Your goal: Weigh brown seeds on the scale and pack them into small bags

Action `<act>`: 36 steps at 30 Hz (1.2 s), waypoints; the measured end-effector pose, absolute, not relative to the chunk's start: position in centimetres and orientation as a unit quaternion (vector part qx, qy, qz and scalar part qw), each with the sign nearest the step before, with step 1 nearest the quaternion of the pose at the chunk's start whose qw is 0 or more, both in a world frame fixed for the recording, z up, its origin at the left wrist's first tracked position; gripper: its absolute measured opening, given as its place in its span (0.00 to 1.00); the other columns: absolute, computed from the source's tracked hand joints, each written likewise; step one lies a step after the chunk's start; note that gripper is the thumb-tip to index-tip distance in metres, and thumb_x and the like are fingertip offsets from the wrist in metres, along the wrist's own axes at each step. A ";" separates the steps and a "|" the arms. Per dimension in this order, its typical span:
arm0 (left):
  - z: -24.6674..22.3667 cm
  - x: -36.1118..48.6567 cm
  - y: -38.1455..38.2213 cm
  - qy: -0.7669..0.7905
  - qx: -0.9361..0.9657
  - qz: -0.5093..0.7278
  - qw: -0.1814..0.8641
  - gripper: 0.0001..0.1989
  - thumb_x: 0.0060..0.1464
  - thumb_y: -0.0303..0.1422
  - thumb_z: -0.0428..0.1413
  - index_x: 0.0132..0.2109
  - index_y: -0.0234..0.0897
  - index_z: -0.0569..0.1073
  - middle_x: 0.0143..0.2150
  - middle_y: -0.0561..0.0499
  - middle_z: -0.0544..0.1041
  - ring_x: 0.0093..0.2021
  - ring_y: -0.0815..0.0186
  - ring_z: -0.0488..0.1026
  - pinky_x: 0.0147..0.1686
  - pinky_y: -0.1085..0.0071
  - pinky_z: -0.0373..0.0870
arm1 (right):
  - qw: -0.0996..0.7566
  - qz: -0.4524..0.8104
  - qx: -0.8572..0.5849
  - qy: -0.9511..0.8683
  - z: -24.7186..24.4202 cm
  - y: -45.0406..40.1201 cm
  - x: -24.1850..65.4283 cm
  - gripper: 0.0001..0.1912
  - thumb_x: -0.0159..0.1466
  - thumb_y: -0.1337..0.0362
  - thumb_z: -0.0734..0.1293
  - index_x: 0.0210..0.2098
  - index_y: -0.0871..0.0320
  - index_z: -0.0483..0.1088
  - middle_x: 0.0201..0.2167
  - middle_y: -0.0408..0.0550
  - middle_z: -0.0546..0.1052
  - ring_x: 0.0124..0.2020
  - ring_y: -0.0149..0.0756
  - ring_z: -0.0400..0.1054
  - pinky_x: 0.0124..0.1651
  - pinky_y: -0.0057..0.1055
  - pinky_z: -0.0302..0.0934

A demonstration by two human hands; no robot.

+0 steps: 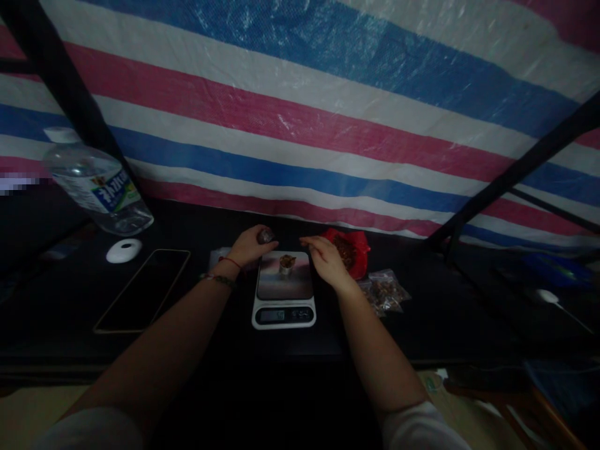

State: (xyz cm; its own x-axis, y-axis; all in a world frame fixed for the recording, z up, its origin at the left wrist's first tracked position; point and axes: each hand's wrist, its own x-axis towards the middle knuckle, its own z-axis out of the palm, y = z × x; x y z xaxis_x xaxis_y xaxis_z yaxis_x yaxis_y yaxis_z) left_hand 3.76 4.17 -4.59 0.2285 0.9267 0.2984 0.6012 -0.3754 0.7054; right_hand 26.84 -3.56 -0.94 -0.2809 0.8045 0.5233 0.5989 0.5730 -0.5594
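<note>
A white kitchen scale with a lit display stands in front of me. On its plate is a small metal cup heaped with brown dried bits. My left hand, at the plate's far left corner, has its fingers curled round a small dark, shiny, roundish thing whose kind I cannot make out. My right hand reaches over the plate's right edge, fingers stretched out, with nothing visible in it. Just beyond it lies an open red bag of brown dried pieces, partly hidden by the hand.
Small clear zip bags with brown contents lie right of my right forearm. On the left are a phone, a white oval object and a tilted-looking large water bottle. A striped plastic sheet hangs behind the black table.
</note>
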 end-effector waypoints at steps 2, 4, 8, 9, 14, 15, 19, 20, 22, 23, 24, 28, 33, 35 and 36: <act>-4.6 3.8 4.2 0.510 0.753 0.346 0.229 0.22 0.44 0.47 0.59 0.43 0.37 0.73 0.42 0.46 0.77 0.42 0.58 0.74 0.45 0.64 0.70 | 0.378 0.149 -0.435 -0.803 -0.9 -3.8 26.7 0.15 0.66 0.67 0.59 0.50 0.55 0.70 0.45 0.49 0.76 0.50 0.36 0.67 0.56 0.39 0.58; -4.5 3.7 4.1 0.510 0.757 0.336 0.234 0.22 0.44 0.48 0.58 0.42 0.38 0.73 0.41 0.47 0.77 0.40 0.59 0.74 0.43 0.64 0.70 | 0.353 0.166 -0.427 -0.816 -0.8 -4.0 26.5 0.18 0.62 0.61 0.67 0.51 0.55 0.69 0.48 0.51 0.74 0.53 0.39 0.65 0.57 0.40 0.57; -4.4 3.5 3.8 0.502 0.757 0.330 0.257 0.23 0.44 0.48 0.58 0.42 0.37 0.72 0.40 0.48 0.77 0.39 0.60 0.74 0.40 0.66 0.70 | 0.325 0.175 -0.429 -0.825 -1.4 -4.0 25.8 0.27 0.50 0.58 0.75 0.48 0.58 0.71 0.48 0.53 0.73 0.54 0.43 0.63 0.57 0.42 0.56; -4.4 3.5 3.7 0.500 0.758 0.329 0.260 0.22 0.44 0.48 0.58 0.42 0.37 0.72 0.39 0.48 0.77 0.38 0.60 0.74 0.39 0.66 0.70 | 0.322 0.178 -0.429 -0.825 -1.7 -3.9 25.6 0.25 0.50 0.59 0.76 0.46 0.58 0.72 0.47 0.53 0.73 0.54 0.43 0.63 0.57 0.42 0.56; -3.9 3.6 3.2 0.494 0.769 0.334 0.231 0.20 0.45 0.46 0.58 0.42 0.38 0.72 0.40 0.47 0.77 0.40 0.60 0.74 0.41 0.65 0.70 | 0.350 0.208 -0.441 -0.800 -2.7 -3.6 24.9 0.19 0.52 0.63 0.74 0.43 0.56 0.73 0.47 0.51 0.74 0.57 0.43 0.62 0.59 0.43 0.56; -3.8 3.7 3.0 0.490 0.772 0.336 0.226 0.20 0.45 0.46 0.58 0.42 0.38 0.72 0.40 0.47 0.77 0.40 0.60 0.74 0.42 0.64 0.70 | 0.372 0.216 -0.444 -0.786 -2.8 -3.5 24.9 0.20 0.52 0.64 0.73 0.44 0.56 0.72 0.47 0.51 0.74 0.56 0.42 0.63 0.58 0.43 0.57; -3.0 4.0 2.0 0.447 0.804 0.333 0.206 0.22 0.45 0.44 0.58 0.46 0.39 0.71 0.43 0.47 0.77 0.43 0.58 0.74 0.46 0.63 0.70 | 0.471 0.270 -0.441 -0.714 -3.3 -3.0 25.2 0.22 0.54 0.66 0.69 0.48 0.57 0.69 0.46 0.50 0.74 0.48 0.37 0.70 0.54 0.37 0.63; -2.8 4.1 1.7 0.437 0.814 0.328 0.198 0.23 0.45 0.44 0.59 0.47 0.39 0.71 0.43 0.46 0.76 0.44 0.57 0.73 0.47 0.62 0.69 | 0.491 0.281 -0.439 -0.698 -3.4 -2.8 25.2 0.22 0.54 0.67 0.69 0.49 0.56 0.68 0.46 0.50 0.74 0.47 0.36 0.70 0.53 0.36 0.64; -2.5 4.4 1.2 0.422 0.829 0.319 0.181 0.25 0.44 0.45 0.59 0.48 0.39 0.71 0.44 0.46 0.76 0.44 0.56 0.73 0.48 0.61 0.69 | 0.519 0.284 -0.437 -0.678 -3.5 -2.7 25.3 0.22 0.54 0.67 0.68 0.49 0.56 0.68 0.48 0.51 0.72 0.47 0.36 0.70 0.52 0.35 0.65; -2.3 4.5 0.9 0.418 0.834 0.316 0.173 0.25 0.44 0.46 0.60 0.48 0.39 0.71 0.44 0.45 0.76 0.45 0.56 0.73 0.48 0.61 0.69 | 0.525 0.274 -0.436 -0.677 -3.4 -2.7 25.4 0.22 0.54 0.67 0.68 0.49 0.56 0.68 0.48 0.51 0.71 0.48 0.36 0.70 0.52 0.34 0.65; -2.2 4.7 0.7 0.415 0.837 0.316 0.165 0.25 0.44 0.46 0.60 0.48 0.39 0.71 0.44 0.45 0.76 0.45 0.56 0.74 0.48 0.61 0.68 | 0.527 0.260 -0.436 -0.681 -3.3 -2.7 25.4 0.22 0.54 0.67 0.68 0.49 0.56 0.68 0.48 0.51 0.71 0.48 0.36 0.69 0.52 0.35 0.65; -1.9 5.5 -0.1 0.408 0.841 0.316 0.160 0.24 0.45 0.49 0.59 0.46 0.39 0.71 0.42 0.46 0.77 0.42 0.57 0.74 0.45 0.63 0.69 | 0.515 0.224 -0.443 -0.699 -2.8 -3.1 25.0 0.22 0.52 0.66 0.70 0.47 0.56 0.70 0.46 0.51 0.72 0.47 0.38 0.69 0.51 0.36 0.66; -1.8 6.1 -0.6 0.424 0.831 0.324 0.157 0.24 0.45 0.50 0.60 0.45 0.40 0.71 0.41 0.47 0.78 0.42 0.57 0.75 0.42 0.64 0.69 | 0.516 0.277 -0.453 -0.672 -3.1 -3.2 24.6 0.22 0.52 0.65 0.72 0.46 0.56 0.68 0.43 0.49 0.74 0.44 0.37 0.71 0.48 0.35 0.67; -1.8 6.2 -0.7 0.429 0.827 0.328 0.156 0.23 0.45 0.50 0.60 0.44 0.39 0.71 0.40 0.47 0.78 0.41 0.57 0.75 0.41 0.65 0.69 | 0.517 0.293 -0.442 -0.672 -3.1 -3.2 24.7 0.20 0.53 0.65 0.71 0.45 0.56 0.68 0.43 0.50 0.75 0.44 0.36 0.72 0.48 0.34 0.68; -1.8 6.2 -0.7 0.429 0.826 0.330 0.157 0.23 0.45 0.50 0.60 0.43 0.39 0.71 0.39 0.47 0.78 0.40 0.57 0.75 0.40 0.65 0.69 | 0.515 0.292 -0.433 -0.680 -3.1 -3.2 24.8 0.18 0.54 0.65 0.71 0.44 0.56 0.69 0.44 0.50 0.75 0.45 0.37 0.72 0.48 0.33 0.67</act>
